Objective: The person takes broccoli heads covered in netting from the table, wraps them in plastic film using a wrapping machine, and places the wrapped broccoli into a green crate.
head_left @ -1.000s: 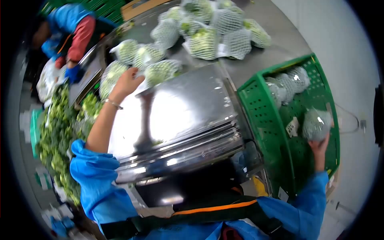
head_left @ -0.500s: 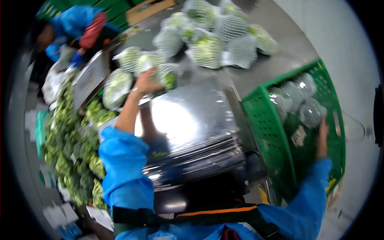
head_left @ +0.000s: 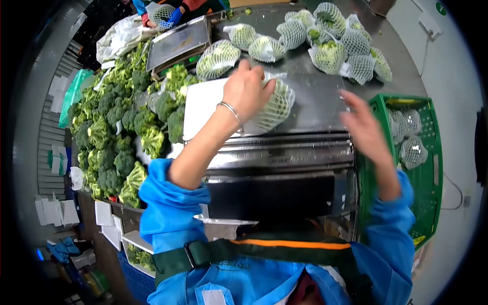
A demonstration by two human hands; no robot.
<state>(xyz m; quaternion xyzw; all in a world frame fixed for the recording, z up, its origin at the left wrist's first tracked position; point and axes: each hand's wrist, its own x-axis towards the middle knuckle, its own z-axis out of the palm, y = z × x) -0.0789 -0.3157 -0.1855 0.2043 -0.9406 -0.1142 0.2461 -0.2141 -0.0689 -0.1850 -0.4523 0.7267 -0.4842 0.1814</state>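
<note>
Broccoli (head_left: pixel 99 133) left, crate (head_left: pixel 424 198) right.

The desk (head_left: pixel 299 66) was of dull grey metal. At its far right lay a close cluster of netted broccoli heads (head_left: pixel 351 43), several touching, with a small green scrap (head_left: pixel 380 32) just beside them. Left of that cluster, a looser row of netted heads (head_left: pixel 267 49) ran across the metal, ending in a larger netted head (head_left: pixel 218 59) near the raised tray (head_left: pixel 179 44). Nearer, a flat shiny plate (head_left: pixel 317 109) bore one netted head (head_left: pixel 277 108). Loose broccoli (head_left: pixel 109 122) lay heaped along the left, mostly hiding the surface beneath.
</note>
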